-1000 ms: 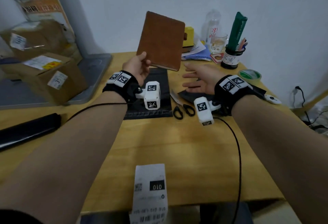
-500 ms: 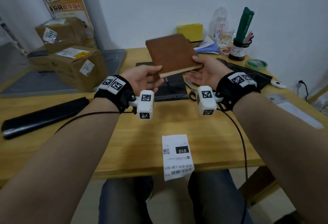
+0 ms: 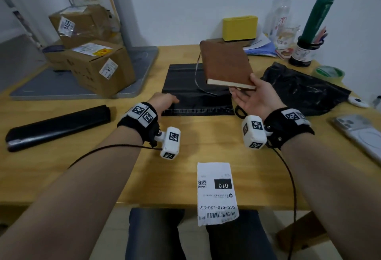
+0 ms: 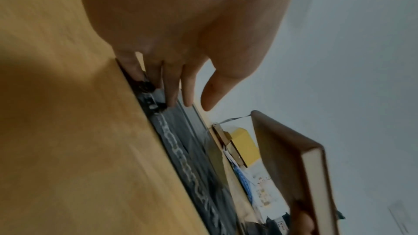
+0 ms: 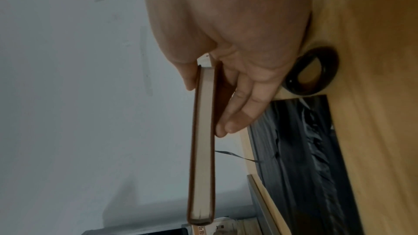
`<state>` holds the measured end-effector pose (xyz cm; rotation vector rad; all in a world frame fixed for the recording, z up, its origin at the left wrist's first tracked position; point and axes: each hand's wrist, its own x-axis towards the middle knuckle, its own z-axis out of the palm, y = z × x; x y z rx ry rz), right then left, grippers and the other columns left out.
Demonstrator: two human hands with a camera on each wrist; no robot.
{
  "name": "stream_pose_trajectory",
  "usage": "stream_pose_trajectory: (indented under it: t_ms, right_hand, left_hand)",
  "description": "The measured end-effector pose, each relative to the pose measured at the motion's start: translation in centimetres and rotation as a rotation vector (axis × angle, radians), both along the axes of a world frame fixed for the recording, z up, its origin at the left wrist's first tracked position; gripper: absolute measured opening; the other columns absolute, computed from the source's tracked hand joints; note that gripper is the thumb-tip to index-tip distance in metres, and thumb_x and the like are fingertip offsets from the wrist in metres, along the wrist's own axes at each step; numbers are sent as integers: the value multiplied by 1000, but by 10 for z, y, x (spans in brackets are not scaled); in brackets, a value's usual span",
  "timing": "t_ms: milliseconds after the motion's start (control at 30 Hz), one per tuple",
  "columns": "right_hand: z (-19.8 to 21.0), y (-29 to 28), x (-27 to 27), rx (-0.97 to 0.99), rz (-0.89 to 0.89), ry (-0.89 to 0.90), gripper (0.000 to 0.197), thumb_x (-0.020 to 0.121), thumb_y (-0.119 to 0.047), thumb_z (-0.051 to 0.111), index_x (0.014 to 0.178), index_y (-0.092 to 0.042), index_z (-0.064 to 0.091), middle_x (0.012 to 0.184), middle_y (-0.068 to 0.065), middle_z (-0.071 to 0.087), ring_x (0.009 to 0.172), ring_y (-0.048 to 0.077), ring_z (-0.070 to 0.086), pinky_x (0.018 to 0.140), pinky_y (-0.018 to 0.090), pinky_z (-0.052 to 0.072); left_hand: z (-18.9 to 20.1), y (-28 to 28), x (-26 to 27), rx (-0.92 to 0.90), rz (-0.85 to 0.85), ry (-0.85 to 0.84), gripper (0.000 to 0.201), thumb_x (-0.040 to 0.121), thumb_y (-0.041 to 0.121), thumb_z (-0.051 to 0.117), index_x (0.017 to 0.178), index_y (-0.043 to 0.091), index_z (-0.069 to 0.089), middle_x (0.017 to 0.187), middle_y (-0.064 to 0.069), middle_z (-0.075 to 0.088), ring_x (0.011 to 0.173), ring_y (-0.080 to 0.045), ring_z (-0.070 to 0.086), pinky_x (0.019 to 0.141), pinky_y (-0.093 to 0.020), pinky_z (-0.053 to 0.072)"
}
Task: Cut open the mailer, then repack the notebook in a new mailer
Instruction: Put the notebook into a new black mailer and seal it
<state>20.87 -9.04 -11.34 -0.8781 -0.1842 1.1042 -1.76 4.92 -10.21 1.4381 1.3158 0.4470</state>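
Observation:
My right hand [image 3: 248,91] pinches the brown notebook [image 3: 225,65] by its near right corner, thumb on top and fingers underneath, and holds it above the table. The right wrist view shows the notebook's [image 5: 202,140] page edge with the fingers [image 5: 237,113] under the cover. A ribbon hangs from the notebook. Under it a flat black mailer [image 3: 191,92] lies on the table. My left hand [image 3: 166,101] rests at the flat mailer's near left corner, and its straight fingers [image 4: 169,87] touch the mailer's edge [image 4: 181,140], thumb apart. A crumpled black mailer [image 3: 299,88] lies to the right.
Black scissors [image 3: 239,111] lie by my right wrist, mostly hidden. A white shipping label [image 3: 217,193] hangs over the table's front edge. On the left are a black roll [image 3: 57,125] and cardboard boxes [image 3: 97,66]. On the right are a phone [image 3: 358,134], a tape roll [image 3: 329,72] and a pen cup [image 3: 305,51].
My left hand has let go of the notebook and dropped to the flat mailer's near left corner. My right hand now holds the notebook alone, further right.

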Motion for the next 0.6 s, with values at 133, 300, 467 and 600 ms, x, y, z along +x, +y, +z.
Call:
stream_pose_trajectory:
  t_ms: [133,300,467,600]
  right_hand:
    - [-17,9,5,25,37,44,29,104,-34,55,120,-11,61,119,13,68,88,26,76,76,33,62]
    - [-25,13,6,70,66,70,23,105,-30,54,117,-12,61,118,16,67,93,30,74,78,35,62]
    - [-25,15,11,84,42,53,21,104,-27,57,118,-13,61,125,17,64,101,33,70,80,37,62]
    - [-24,14,14,125,-1,57,31,103,-28,57,126,-8,59,122,18,66,97,31,73,77,35,62]
  left_hand:
    - [0,-3,12,0,-32,104,50,93,22,63,138,6,49,134,-8,54,120,-28,51,92,-37,41]
    - [10,-4,29,95,-127,154,40,94,18,64,132,8,57,130,-2,63,114,-17,57,78,-25,46]
    - [-3,1,46,348,-297,121,27,84,13,75,110,21,75,104,3,72,88,-8,63,71,-18,46]
    - [-17,13,45,305,-457,189,36,78,15,82,112,26,74,113,4,70,110,-11,62,100,-23,43]
